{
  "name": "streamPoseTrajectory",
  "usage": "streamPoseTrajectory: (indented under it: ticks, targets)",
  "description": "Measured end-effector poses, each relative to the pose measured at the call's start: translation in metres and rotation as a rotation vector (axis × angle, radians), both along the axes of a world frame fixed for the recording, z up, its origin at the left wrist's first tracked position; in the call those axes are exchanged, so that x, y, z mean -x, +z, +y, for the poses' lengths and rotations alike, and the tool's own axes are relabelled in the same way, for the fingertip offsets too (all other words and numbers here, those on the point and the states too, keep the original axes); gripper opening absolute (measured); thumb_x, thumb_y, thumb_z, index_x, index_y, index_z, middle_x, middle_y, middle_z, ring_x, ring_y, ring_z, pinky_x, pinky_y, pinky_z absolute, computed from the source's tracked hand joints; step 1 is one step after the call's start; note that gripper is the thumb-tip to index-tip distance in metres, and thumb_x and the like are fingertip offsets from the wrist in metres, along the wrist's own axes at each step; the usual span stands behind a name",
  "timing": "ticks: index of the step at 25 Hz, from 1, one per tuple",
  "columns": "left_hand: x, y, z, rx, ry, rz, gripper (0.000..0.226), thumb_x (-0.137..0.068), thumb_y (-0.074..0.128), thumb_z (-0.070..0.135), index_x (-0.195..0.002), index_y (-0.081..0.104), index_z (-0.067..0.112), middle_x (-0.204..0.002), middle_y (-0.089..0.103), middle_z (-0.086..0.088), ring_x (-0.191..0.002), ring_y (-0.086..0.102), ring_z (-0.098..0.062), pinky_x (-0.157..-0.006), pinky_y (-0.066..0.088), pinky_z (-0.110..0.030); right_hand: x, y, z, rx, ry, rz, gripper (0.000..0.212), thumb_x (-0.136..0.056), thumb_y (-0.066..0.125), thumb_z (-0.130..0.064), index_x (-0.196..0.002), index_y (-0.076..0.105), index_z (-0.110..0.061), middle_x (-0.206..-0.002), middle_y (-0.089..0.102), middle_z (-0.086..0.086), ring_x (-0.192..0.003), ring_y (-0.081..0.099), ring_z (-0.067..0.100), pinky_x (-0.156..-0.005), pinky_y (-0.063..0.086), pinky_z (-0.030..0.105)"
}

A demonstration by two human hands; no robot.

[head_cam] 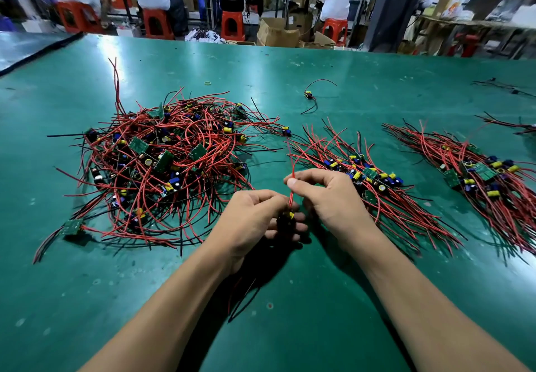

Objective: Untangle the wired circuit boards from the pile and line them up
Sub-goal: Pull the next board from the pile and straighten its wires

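Observation:
A tangled pile (pixel 162 165) of small green circuit boards with red and black wires lies on the green table, left of centre. My left hand (pixel 255 220) grips one wired circuit board (pixel 288 217) with a yellow part, just above the table in front of me. My right hand (pixel 327 194) pinches that board's red wire (pixel 293 168) between thumb and forefinger; the wire arcs up and away. Right of my hands lies a lined-up row of boards (pixel 368 177), wires fanned out. A second row (pixel 478 174) lies further right.
One loose wired board (pixel 309 95) sits alone toward the far middle of the green table (pixel 319 328), near a small rubber band (pixel 207 83). More wires lie at the far right edge (pixel 510 126). Beyond the table are orange stools, cardboard boxes and seated people.

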State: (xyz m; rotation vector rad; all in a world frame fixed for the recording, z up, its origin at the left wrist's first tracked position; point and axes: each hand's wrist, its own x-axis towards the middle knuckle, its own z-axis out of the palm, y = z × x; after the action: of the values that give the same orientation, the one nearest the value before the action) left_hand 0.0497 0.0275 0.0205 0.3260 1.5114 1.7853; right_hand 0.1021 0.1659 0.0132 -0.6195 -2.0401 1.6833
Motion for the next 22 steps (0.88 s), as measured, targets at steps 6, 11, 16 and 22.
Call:
streamPoseTrajectory:
  ticks: [6,11,16,22]
  targets:
    - [-0.002,0.004,-0.003,-0.056,-0.024,-0.088,0.008,-0.088,0.059,0.002,-0.087,0.066,-0.003,-0.087,0.072,-0.027,-0.073,0.073,-0.031,-0.068,0.062,-0.038,0.006,0.0,0.005,0.293,-0.045,0.172,0.011,-0.086,0.075,-0.008,-0.078,0.068,-0.012,-0.055,0.049,-0.004,-0.038,0.033,0.008,-0.04,0.025,0.019]
    - [-0.004,0.008,-0.003,-0.04,-0.07,-0.078,0.012,-0.087,0.054,-0.004,-0.082,0.065,-0.002,-0.082,0.072,-0.026,-0.069,0.072,-0.032,-0.066,0.062,-0.039,0.008,0.004,0.006,0.472,-0.076,0.237,0.019,-0.084,0.075,-0.006,-0.078,0.059,-0.014,-0.047,0.045,-0.008,-0.035,0.033,0.005,-0.037,0.03,0.017]
    - [-0.003,0.009,-0.006,-0.036,-0.138,-0.067,0.021,-0.086,0.052,-0.006,-0.072,0.066,0.0,-0.076,0.07,-0.026,-0.064,0.071,-0.032,-0.062,0.062,-0.038,0.01,0.01,0.007,0.674,-0.088,0.25,0.021,-0.085,0.072,-0.006,-0.077,0.056,-0.016,-0.051,0.045,-0.01,-0.036,0.03,0.003,-0.035,0.027,0.016]
    - [-0.003,0.006,-0.008,-0.014,-0.218,-0.055,0.027,-0.085,0.052,-0.006,-0.067,0.069,0.004,-0.076,0.069,-0.027,-0.064,0.069,-0.034,-0.06,0.06,-0.035,0.009,0.019,0.015,1.021,-0.135,0.243,0.033,-0.09,0.064,-0.011,-0.064,0.044,-0.015,-0.049,0.031,-0.007,-0.031,0.024,0.003,-0.03,0.021,0.015]
